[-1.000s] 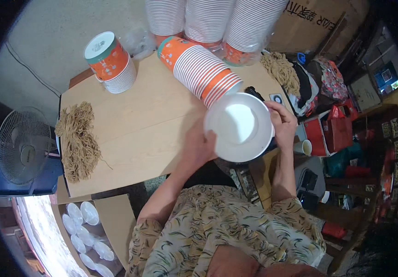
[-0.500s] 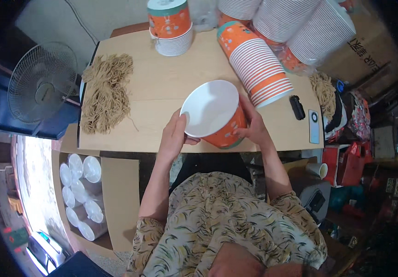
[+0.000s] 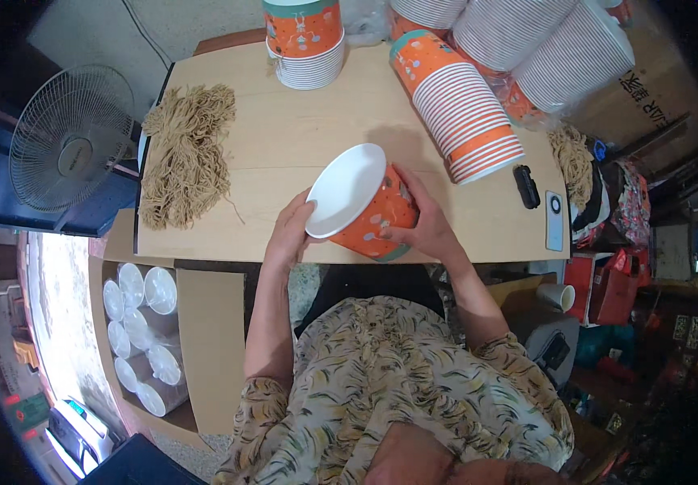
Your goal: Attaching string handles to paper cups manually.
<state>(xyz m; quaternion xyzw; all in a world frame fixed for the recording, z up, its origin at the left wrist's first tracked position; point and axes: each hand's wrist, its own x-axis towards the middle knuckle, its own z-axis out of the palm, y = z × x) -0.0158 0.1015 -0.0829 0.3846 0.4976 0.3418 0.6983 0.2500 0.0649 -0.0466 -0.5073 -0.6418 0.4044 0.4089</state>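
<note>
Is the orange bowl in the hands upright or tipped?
Tipped. The orange bowl lies on its side between the left hand and right hand, its white inside facing left.

bare tabletop [image 3: 300, 137] ahead (cup stack [image 3: 456, 109] right, noodles [image 3: 186, 153] left)

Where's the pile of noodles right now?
In the head view, the tan noodle pile lies on the left part of the wooden table, near its left edge, beside the floor fan and left of the left hand.
</note>
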